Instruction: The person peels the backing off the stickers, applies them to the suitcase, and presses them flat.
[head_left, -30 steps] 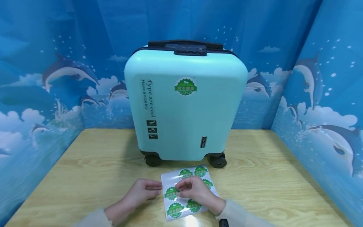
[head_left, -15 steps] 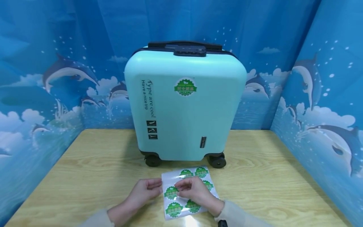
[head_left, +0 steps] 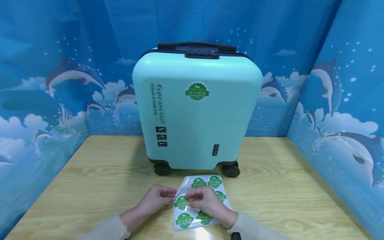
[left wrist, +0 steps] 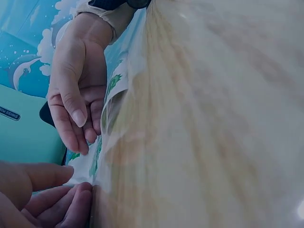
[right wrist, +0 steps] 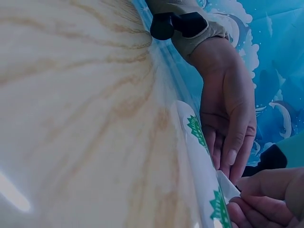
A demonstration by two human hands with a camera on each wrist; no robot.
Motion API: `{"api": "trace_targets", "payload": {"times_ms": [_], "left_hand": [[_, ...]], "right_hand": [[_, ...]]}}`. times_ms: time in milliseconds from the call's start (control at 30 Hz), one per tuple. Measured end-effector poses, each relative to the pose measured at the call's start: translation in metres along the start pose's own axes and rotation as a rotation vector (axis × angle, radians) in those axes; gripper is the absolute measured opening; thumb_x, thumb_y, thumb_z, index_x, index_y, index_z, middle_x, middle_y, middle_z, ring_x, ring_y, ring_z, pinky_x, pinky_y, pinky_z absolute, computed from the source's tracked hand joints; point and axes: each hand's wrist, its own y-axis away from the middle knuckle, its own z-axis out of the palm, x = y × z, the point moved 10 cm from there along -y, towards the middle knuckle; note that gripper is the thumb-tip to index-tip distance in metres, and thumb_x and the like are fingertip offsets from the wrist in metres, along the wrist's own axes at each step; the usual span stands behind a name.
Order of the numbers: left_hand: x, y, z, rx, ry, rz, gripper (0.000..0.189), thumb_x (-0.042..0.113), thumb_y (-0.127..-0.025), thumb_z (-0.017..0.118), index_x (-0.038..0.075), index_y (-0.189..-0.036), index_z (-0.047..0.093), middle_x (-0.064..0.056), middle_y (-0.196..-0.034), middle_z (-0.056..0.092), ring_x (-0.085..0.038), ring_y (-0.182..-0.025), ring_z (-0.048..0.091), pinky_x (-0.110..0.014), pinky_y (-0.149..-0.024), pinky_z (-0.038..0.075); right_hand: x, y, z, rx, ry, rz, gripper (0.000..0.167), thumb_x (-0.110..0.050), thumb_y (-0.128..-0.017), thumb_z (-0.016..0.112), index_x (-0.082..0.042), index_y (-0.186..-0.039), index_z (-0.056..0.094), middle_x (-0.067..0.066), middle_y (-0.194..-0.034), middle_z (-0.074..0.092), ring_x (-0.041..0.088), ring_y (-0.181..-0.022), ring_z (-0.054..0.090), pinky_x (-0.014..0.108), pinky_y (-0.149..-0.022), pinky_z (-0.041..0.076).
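Observation:
A white sheet of round green stickers [head_left: 195,224] lies on the wooden table before the suitcase. My left hand [head_left: 157,200] holds the sheet's left edge, thumb above and fingers below in the left wrist view, and that edge bends upward. Over the sheet's middle, my right hand [head_left: 207,201] pinches at the right edge of a green sticker [head_left: 181,202], covering part of it. In the right wrist view a white flap [right wrist: 228,185] runs between both hands' fingertips. Behind stands a mint-green suitcase [head_left: 195,123], upright, with one matching round sticker [head_left: 197,91] on its upper front.
The suitcase's black wheels [head_left: 231,170] stand on the table [head_left: 276,193] just beyond the sheet. A blue curtain [head_left: 99,40] printed with dolphins and clouds encloses the back and sides.
My left hand has moved slightly to the right and up, and the sheet's left edge and far-left corner have bent inward. My right hand has stayed nearly still.

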Motion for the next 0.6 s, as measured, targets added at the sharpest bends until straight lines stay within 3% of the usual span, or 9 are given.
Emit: {"api": "trace_targets", "payload": {"times_ms": [200,367,600], "left_hand": [[0.0049,-0.0097,0.0008,-0.004,-0.12,0.043,0.027,0.006,-0.075,0.075,0.0,-0.1,0.069,-0.005,-0.086,0.07,-0.014,-0.076,0.064,-0.024,-0.069,0.055],[0.0056,-0.0104,-0.001,0.013,-0.183,0.02,0.019,0.005,-0.076,0.073,0.003,-0.095,0.071,-0.001,-0.08,0.068,-0.012,-0.072,0.062,-0.025,-0.065,0.054],[0.0073,-0.0101,-0.0001,0.034,-0.174,-0.006,0.011,0.006,-0.079,0.072,0.001,-0.089,0.071,-0.004,-0.076,0.069,-0.012,-0.067,0.064,-0.025,-0.061,0.056]], "right_hand": [[-0.0005,0.0003,-0.0006,-0.003,0.014,-0.01,0.021,-0.002,-0.079,0.071,-0.001,-0.1,0.07,0.011,-0.094,0.07,0.015,-0.082,0.064,0.017,-0.071,0.053],[0.0008,0.001,-0.0012,-0.006,0.008,-0.004,0.021,-0.004,-0.079,0.071,-0.001,-0.1,0.069,0.011,-0.095,0.07,0.015,-0.083,0.064,0.017,-0.071,0.053],[0.0005,0.0025,-0.0051,0.002,0.022,-0.018,0.021,-0.006,-0.081,0.069,-0.001,-0.102,0.069,0.011,-0.097,0.07,0.015,-0.084,0.064,0.017,-0.072,0.052]]}}
